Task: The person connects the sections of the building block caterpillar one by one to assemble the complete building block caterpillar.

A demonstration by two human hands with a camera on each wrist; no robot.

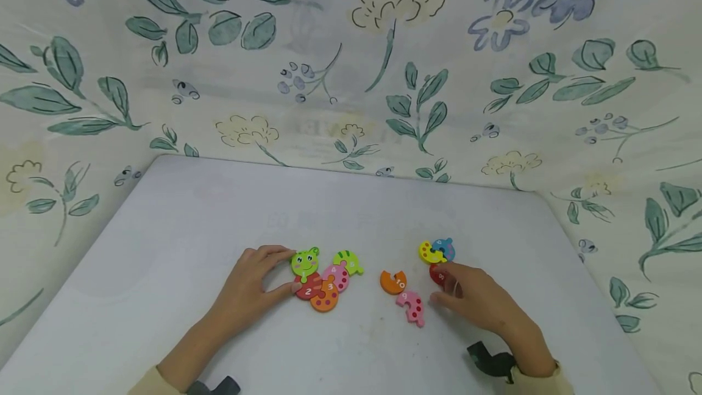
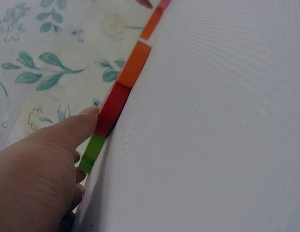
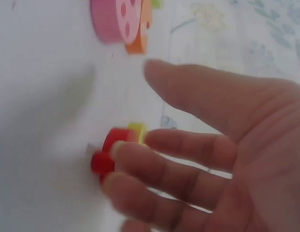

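Note:
A partly joined wooden caterpillar puzzle lies left of centre: green smiling head [image 1: 304,262], red piece 2 [image 1: 308,288], orange piece 3 [image 1: 325,297], pink piece 4 [image 1: 336,275] and a striped green piece [image 1: 347,261]. My left hand [image 1: 249,282] holds its left side, forefinger at the head and thumb against the red piece's edge [image 2: 112,110]. At the right, my right hand [image 1: 479,297] has its fingers at a red piece [image 1: 437,274], partly hidden under them. The thumb stands apart from that piece in the right wrist view.
Above the red piece are a yellow piece [image 1: 431,253] and a blue piece [image 1: 445,249]. Between the hands lie orange piece 10 [image 1: 392,283] and pink piece 9 [image 1: 412,308]. Floral cloth [image 1: 307,84] rises behind the white table [image 1: 247,200].

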